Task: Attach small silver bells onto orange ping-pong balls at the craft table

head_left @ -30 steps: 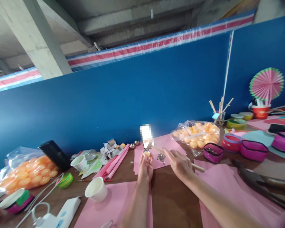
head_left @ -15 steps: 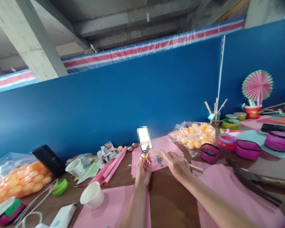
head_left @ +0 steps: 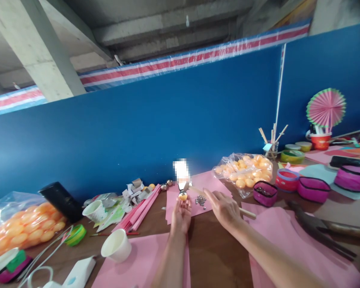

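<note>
My left hand (head_left: 181, 218), palm up, closes its fingertips round a small ball (head_left: 183, 196), partly orange and partly covered in shiny metal. In my right hand (head_left: 225, 208) is a small hammer (head_left: 195, 189) with a light wooden handle, gripped along its middle. Its head is just above the ball; whether they touch I cannot tell. Between my hands a small heap of shiny metal pieces, like thumbtacks (head_left: 201, 201), lies on a pink sheet (head_left: 174, 212). Two metal-covered balls (head_left: 167, 185) rest behind my left hand.
A clear bag of orange balls (head_left: 246, 170) lies back right, another (head_left: 33, 228) at left. A white cup (head_left: 116, 246) stands near my left forearm. At right are a purple container (head_left: 265, 194) and a large claw hammer (head_left: 321, 228). Folded pink strips (head_left: 141, 212) lie left.
The small hammer's head has shifted slightly at the ball, and its handle has lifted a little. The ball seems turned slightly in my left hand. Other things stay where they were.
</note>
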A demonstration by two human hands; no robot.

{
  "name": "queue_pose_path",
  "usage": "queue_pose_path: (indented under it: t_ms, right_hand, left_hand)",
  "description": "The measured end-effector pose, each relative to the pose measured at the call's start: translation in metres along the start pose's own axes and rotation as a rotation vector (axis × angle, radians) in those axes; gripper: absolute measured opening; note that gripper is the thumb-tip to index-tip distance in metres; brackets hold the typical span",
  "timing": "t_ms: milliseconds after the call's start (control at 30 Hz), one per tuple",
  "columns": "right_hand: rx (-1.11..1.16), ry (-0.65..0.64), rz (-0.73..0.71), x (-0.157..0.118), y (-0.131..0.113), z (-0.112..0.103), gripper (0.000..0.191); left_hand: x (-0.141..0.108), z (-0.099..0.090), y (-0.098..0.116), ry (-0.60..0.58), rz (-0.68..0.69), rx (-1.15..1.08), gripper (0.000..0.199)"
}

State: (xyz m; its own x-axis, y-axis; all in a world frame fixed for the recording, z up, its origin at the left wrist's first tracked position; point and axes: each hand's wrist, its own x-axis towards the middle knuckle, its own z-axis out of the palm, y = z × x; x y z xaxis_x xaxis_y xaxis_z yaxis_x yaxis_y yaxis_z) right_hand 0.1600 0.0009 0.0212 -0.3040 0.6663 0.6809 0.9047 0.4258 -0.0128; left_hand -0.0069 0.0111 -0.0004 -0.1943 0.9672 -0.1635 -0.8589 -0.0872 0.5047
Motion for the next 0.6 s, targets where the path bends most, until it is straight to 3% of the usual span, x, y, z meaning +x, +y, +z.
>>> queue_pose_path:
  t_ms: [367,600]
  right_hand:
    - [0.002,0.042,-0.028,-0.0015,-0.0014,0.0016,0.038]
    - [-0.005,0.020,-0.032,-0.0010,0.0001,0.0013,0.040]
  left_hand:
    - [-0.0001,-0.0018,-0.0013,-0.054,-0.032,0.053,0.020]
    - [0.0000,-0.0004,-0.0015,-0.028,-0.044,0.006,0.018]
